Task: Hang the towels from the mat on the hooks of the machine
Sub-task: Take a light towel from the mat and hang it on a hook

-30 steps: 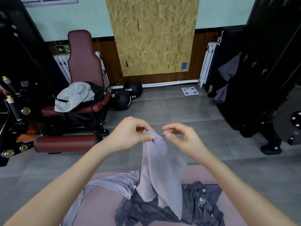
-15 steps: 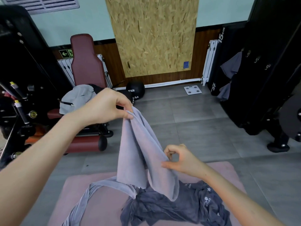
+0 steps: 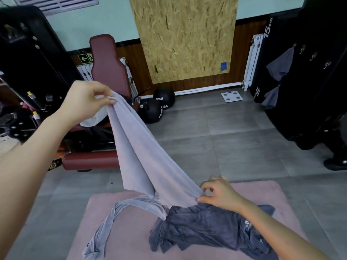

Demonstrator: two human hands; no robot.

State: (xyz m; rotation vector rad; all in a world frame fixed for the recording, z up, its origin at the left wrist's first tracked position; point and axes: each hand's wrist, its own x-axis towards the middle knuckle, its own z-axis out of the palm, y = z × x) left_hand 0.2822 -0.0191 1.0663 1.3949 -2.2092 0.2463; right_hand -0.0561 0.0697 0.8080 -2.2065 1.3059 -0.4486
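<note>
Diagonally, the pale towel (image 3: pixel 142 156) stretches between pinches: left hand (image 3: pixel 84 104) high beyond the mat (image 3: pixel 262 192), right hand (image 3: pixel 219 194) low over it; the hooks (image 3: pixel 313 57) lie right of the mat.

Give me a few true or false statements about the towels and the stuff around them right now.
The left hand and right hand both pinch the light grey towel. True.
The dark grey towel hangs on a hook. False: it lies on the pink mat.
The black machine already carries a hung towel. True.
The white scale sits on the mat. False: it is on the floor near the wall.
</note>
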